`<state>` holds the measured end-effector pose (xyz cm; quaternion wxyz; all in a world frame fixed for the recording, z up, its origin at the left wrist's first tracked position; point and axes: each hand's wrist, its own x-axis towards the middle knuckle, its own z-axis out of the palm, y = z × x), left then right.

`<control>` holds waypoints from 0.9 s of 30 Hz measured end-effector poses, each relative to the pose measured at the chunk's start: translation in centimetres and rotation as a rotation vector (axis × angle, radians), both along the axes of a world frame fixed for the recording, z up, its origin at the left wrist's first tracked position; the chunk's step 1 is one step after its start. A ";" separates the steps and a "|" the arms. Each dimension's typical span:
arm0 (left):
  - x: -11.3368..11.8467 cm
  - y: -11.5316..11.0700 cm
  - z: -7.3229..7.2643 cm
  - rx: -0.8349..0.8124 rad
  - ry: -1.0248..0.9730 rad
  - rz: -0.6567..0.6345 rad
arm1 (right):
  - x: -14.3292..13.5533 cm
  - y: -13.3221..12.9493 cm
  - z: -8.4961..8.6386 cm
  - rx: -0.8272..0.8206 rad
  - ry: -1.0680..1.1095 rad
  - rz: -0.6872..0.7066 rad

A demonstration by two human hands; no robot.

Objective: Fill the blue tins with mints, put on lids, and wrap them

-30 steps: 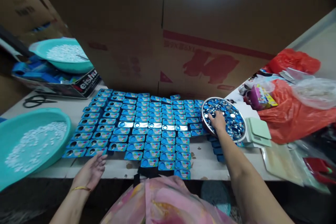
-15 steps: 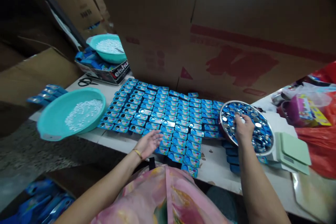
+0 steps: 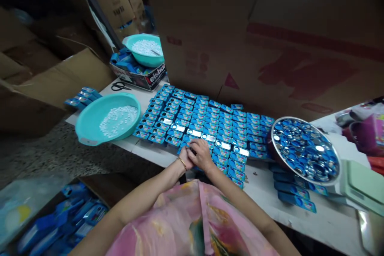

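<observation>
My left hand [image 3: 186, 159] and my right hand [image 3: 202, 153] meet over the front of the rows of small blue tins [image 3: 197, 121]. The left hand is cupped, its fingers partly covered by the right. Bent over it, the right hand's fingers are closed. Whatever lies between the hands is too hidden to name. Many tins towards the left show a dark round opening, while others further right have a blue disc there. To the right stands a metal bowl [image 3: 272, 146] full of small round silver and blue caps [image 3: 304, 150].
A turquoise basin [image 3: 85, 122] with white pellets stands at the left, near scissors [image 3: 119, 86]. Behind are a second basin [image 3: 147, 61] and a printed carton [image 3: 151, 80]. A large cardboard box [image 3: 210, 28] walls off the back. A pale green scale [image 3: 366, 182] sits at right.
My right hand has left the bowl of caps and come left to meet my left hand. The left hand, open before, is now cupped. The view has shifted left.
</observation>
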<state>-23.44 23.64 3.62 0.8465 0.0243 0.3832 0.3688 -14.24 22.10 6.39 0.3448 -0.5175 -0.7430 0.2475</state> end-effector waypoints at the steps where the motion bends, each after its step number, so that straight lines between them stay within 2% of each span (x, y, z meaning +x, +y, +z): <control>1: -1.1 0.3 0.0 -0.030 -0.008 0.014 | -0.4 0.2 0.2 -0.036 0.076 -0.024; 4: -4.9 1.0 -0.2 -0.127 -0.019 0.020 | -1.6 1.1 0.3 -0.232 0.396 -0.146; 7: -9.6 1.8 -0.5 -0.184 -0.005 -0.011 | -2.8 2.5 -1.0 -0.464 0.662 -0.235; 11: -16.2 3.2 -0.7 -0.097 0.094 -0.056 | -5.3 3.9 -3.8 -0.652 0.682 -0.315; 14: -20.3 4.4 -0.3 -0.028 0.121 -0.094 | -8.1 4.5 -5.2 -0.697 0.659 -0.406; 16: -22.6 5.1 0.0 -0.008 0.097 -0.121 | -10.0 5.0 -5.6 -0.686 0.564 -0.448; 18: -24.5 5.6 0.3 -0.003 0.069 -0.152 | -11.9 5.5 -5.6 -0.655 0.378 -0.461; 22: -26.9 5.9 0.3 -0.013 0.067 -0.186 | -14.6 6.9 -4.7 -0.555 -0.228 -0.418; 24: -27.5 5.9 0.1 -0.014 0.077 -0.195 | -15.4 7.9 -4.1 -0.591 -0.501 -0.388; 27: -27.8 6.1 -0.1 0.011 0.057 -0.213 | -15.9 9.6 -3.5 -0.742 -0.703 -0.381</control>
